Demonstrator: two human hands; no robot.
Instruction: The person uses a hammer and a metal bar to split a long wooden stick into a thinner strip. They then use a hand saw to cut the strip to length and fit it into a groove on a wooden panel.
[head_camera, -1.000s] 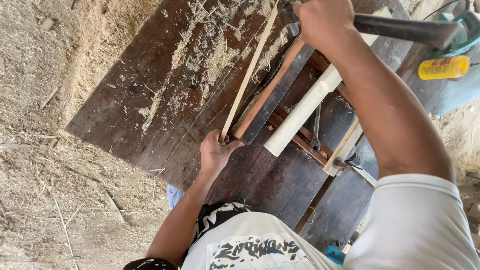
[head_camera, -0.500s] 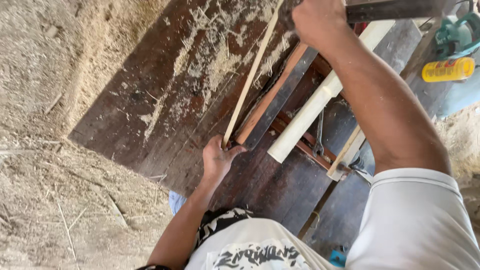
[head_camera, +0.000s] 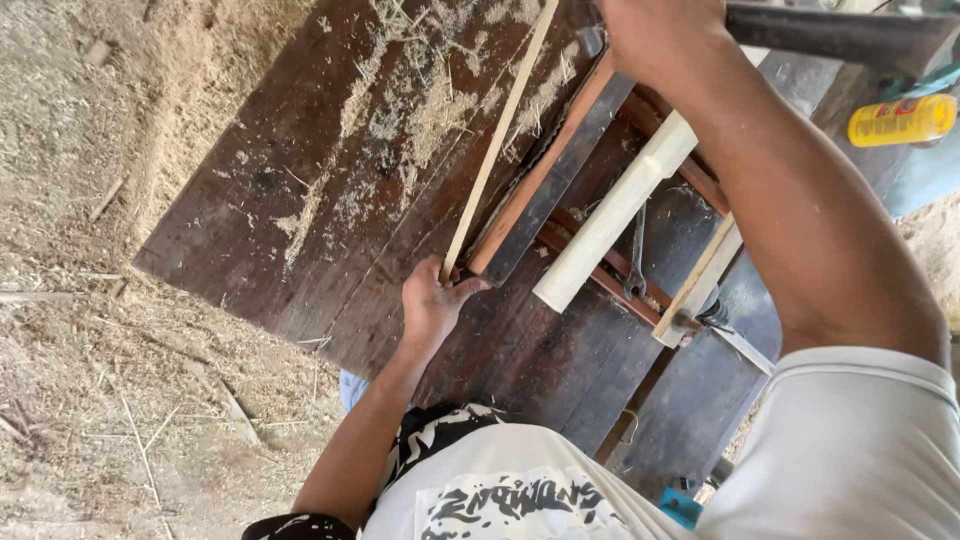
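My left hand (head_camera: 432, 305) grips the near end of a long thin pale wooden strip (head_camera: 500, 140), which runs away from me across a dark, worn wooden workbench (head_camera: 270, 210). The strip lies against a reddish-brown batten (head_camera: 535, 185) beside a dark flat board (head_camera: 555, 185). At the top edge my right hand (head_camera: 655, 35) is closed around a dark bar-like handle (head_camera: 835, 35) that sticks out to the right. My right arm crosses over the bench's right half.
A pale rounded length of wood (head_camera: 615, 215) rests on a reddish frame (head_camera: 600, 278) with a metal tool (head_camera: 637, 262) beside it. A yellow can (head_camera: 905, 118) lies at the far right. Sawdust and shavings cover the ground (head_camera: 80, 380) on the left.
My right hand has drifted a little up toward the frame's top edge with the dark handle. My left hand stays on the strip's near end.
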